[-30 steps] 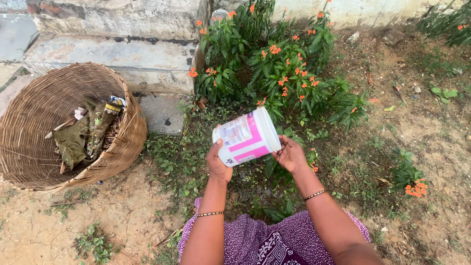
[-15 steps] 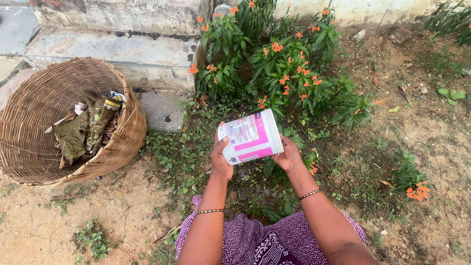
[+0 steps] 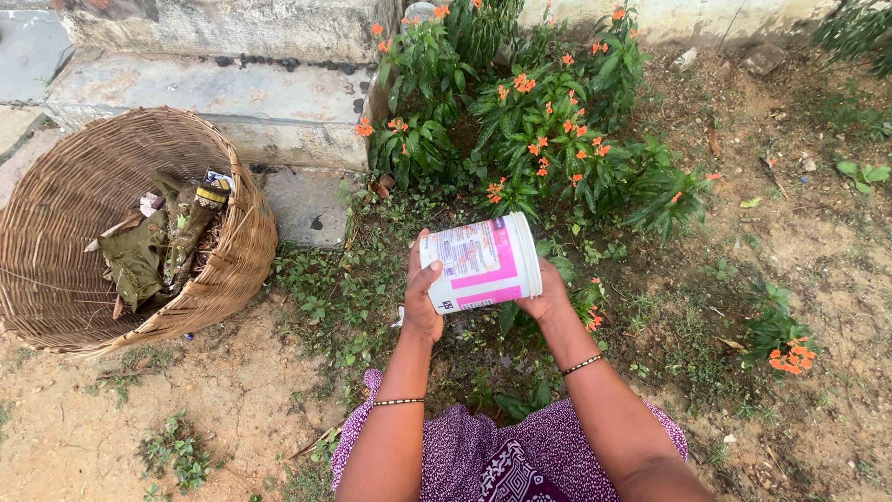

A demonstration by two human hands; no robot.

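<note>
**Asha:** What are the hands doing with the tub?

**Ravi:** Both hands hold it on its side, in the middle of the frame, up off the ground; the left hand point(image 3: 420, 305) cups the flat bottom end with the thumb pressed on the side, and the right hand point(image 3: 548, 299) is tucked under the other end, near the rim. Each grip is closed on the white and pink tub point(image 3: 480, 263) — fingers curled round it, not loose.

**Asha:** How do you hold it well like that?

**Ravi:** I think you keep one hand on each end so it can't roll; tip it slowly — don't jerk it; keep it right over the patch of small green plants point(image 3: 353, 297) below, not over the bare dirt point(image 3: 223, 400).

**Asha:** What does the tub look like?

**Ravi:** It is round and fat, mostly white, with a wide pink band and a label of tiny print; the end at the right is a bit wider than the bottom. It looks like smooth plastic, so it could slip in wet hands. I can't see inside it.

**Asha:** What else is near?

**Ravi:** A bush with orange flowers point(image 3: 539, 130) sits just above the tub in the frame; a big woven basket point(image 3: 56, 232) with old leaves and scraps lies at the left; stone steps point(image 3: 214, 93) are at the upper left.
</note>
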